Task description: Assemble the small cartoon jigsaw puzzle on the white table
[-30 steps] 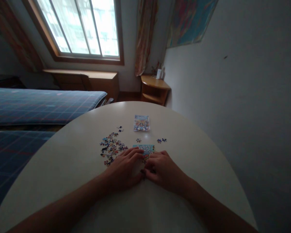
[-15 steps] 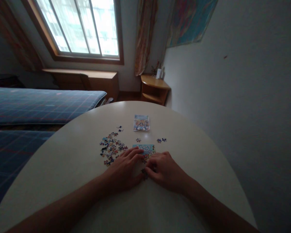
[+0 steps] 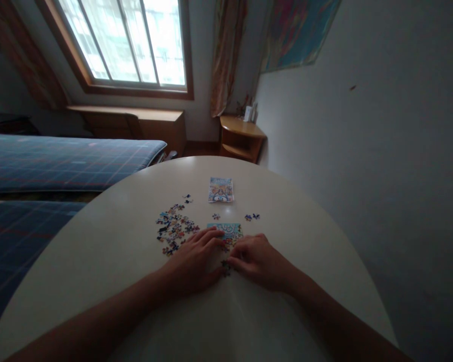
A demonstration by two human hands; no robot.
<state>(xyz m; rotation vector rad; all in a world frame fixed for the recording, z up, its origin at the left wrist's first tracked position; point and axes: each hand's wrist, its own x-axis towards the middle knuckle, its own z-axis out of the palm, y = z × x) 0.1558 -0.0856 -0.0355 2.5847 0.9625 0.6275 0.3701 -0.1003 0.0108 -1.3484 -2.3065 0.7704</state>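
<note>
1. Puzzle section (image 3: 232, 230) is on the worktop (image 3: 305, 241), by our open left hand (image 3: 194, 256); dragging could split it.
2. Our right hand (image 3: 262, 261) is curled, can't tell if gripping; bumps might scatter pieces (image 3: 225, 263).

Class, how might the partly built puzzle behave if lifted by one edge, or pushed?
The puzzle would probably sag or split, being made of small joined pieces. Pushed gently, it would likely slide, lying flat on a smooth-looking table.
</note>
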